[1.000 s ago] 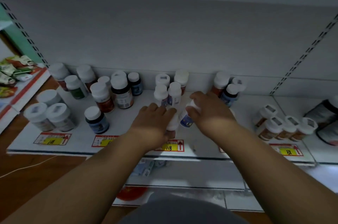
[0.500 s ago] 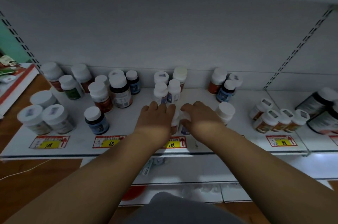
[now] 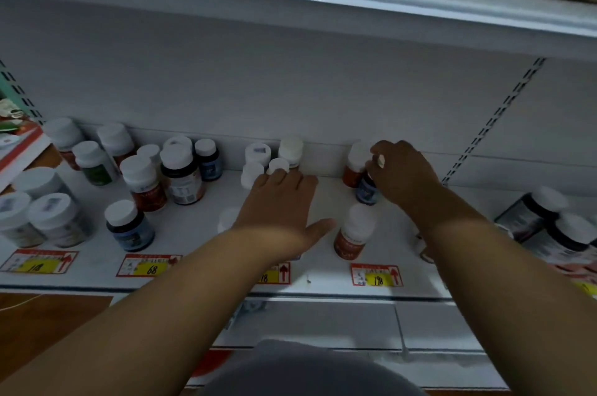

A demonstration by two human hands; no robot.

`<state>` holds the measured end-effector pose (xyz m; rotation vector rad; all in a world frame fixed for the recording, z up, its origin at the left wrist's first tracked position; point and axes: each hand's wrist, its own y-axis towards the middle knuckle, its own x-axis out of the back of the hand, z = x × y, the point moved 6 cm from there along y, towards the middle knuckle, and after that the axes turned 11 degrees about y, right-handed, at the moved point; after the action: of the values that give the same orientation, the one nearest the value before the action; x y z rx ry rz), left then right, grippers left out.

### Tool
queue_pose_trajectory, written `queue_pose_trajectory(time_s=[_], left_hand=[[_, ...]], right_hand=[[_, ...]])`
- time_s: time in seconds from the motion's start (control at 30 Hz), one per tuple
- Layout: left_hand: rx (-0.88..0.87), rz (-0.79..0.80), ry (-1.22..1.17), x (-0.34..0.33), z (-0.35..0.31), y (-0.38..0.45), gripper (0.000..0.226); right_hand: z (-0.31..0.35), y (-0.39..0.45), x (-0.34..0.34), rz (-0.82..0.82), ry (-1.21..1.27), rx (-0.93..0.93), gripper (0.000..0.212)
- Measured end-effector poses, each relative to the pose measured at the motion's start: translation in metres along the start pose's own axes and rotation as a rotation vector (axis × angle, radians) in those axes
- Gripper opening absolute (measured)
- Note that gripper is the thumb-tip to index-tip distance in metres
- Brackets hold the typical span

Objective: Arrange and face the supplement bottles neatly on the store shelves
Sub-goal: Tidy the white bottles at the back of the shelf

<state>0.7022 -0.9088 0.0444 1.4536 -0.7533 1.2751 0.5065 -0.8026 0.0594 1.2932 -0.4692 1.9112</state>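
Both hands have split apart since half a second ago, when they sat side by side over the middle bottles: my right hand (image 3: 403, 176) has gone up to about one o'clock and now curls its grip round the cap of a dark blue bottle (image 3: 367, 190) near the back of the shelf (image 3: 323, 198), beside a red-brown one. My left hand (image 3: 281, 201) lies flat with fingers spread, tips touching a white-capped bottle (image 3: 278, 165) at twelve o'clock. I take this to mean the centre cluster is settled and the right-hand group is next. An orange bottle (image 3: 353, 232) stands alone at five o'clock of the left hand, label too blurred to read. Price tags (image 3: 376, 276) along the shelf edge read 118, 68 and 198; no brand is legible.
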Motion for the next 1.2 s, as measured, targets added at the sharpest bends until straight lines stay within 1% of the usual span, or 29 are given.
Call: queue_pose_trajectory(time_s=[0.03, 0.07, 0.1, 0.13, 0.23, 0.3, 0.37, 0.43, 0.5, 0.57, 0.63, 0.7, 0.77, 0.87, 0.97, 1.03, 1.1, 1.2], left_hand=[[-0.011, 0.013, -0.026, -0.002, -0.007, 0.005, 0.073], [-0.016, 0.023, -0.044, -0.004, -0.013, 0.008, 0.070], [-0.015, 0.027, -0.055, -0.006, -0.018, 0.012, 0.069], [-0.008, 0.026, -0.063, -0.008, -0.023, 0.015, 0.069], [0.027, 0.007, -0.083, -0.012, -0.033, 0.024, 0.067], [0.062, 0.003, -0.103, -0.014, -0.038, 0.027, 0.067], [0.108, 0.000, -0.152, -0.015, -0.039, 0.029, 0.068], [0.188, -0.003, -0.229, -0.014, -0.035, 0.030, 0.069], [0.278, -0.016, -0.294, -0.010, -0.028, 0.031, 0.072], [0.361, -0.047, -0.339, -0.003, -0.022, 0.029, 0.074], [0.441, -0.067, -0.412, 0.004, -0.014, 0.021, 0.076], [0.484, -0.055, -0.504, 0.008, -0.005, 0.009, 0.079], [0.466, -0.057, -0.514, 0.012, 0.007, -0.006, 0.079], [0.455, -0.110, -0.504, 0.020, 0.038, -0.036, 0.069], [0.446, -0.130, -0.523, 0.022, 0.068, -0.061, 0.062], [0.398, -0.162, -0.516, 0.025, 0.098, -0.082, 0.060], [0.358, -0.151, -0.403, 0.028, 0.132, -0.100, 0.067], [0.289, -0.041, -0.137, 0.019, 0.179, -0.120, 0.076]], right_hand=[[-0.015, 0.008, -0.010, 0.103, -0.046, -0.051, 0.040], [-0.025, 0.013, -0.019, 0.175, -0.081, -0.057, 0.041], [-0.031, 0.016, -0.026, 0.207, -0.103, -0.036, 0.041], [-0.034, 0.019, -0.031, 0.206, -0.110, -0.012, 0.043], [-0.040, 0.026, -0.037, 0.129, -0.087, 0.018, 0.051], [-0.044, 0.030, -0.039, 0.137, -0.092, 0.011, 0.052], [-0.045, 0.032, -0.035, 0.145, -0.051, 0.034, 0.048], [-0.037, 0.031, -0.020, 0.084, 0.104, 0.120, 0.037], [-0.020, 0.027, 0.001, 0.018, 0.322, 0.240, 0.029], [0.006, 0.019, 0.018, 0.000, 0.515, 0.338, 0.021], [0.035, 0.008, 0.026, 0.038, 0.650, 0.398, 0.017], [0.066, -0.005, 0.024, 0.087, 0.720, 0.469, 0.014], [0.094, -0.020, 0.017, 0.111, 0.746, 0.542, 0.013], [0.137, -0.042, 0.000, 0.153, 0.755, 0.605, 0.014], [0.172, -0.057, -0.018, 0.191, 0.705, 0.630, 0.018], [0.199, -0.065, -0.040, 0.192, 0.699, 0.596, 0.020], [0.224, -0.073, -0.065, 0.201, 0.670, 0.558, 0.022], [0.254, -0.085, -0.109, 0.233, 0.547, 0.505, 0.025]])
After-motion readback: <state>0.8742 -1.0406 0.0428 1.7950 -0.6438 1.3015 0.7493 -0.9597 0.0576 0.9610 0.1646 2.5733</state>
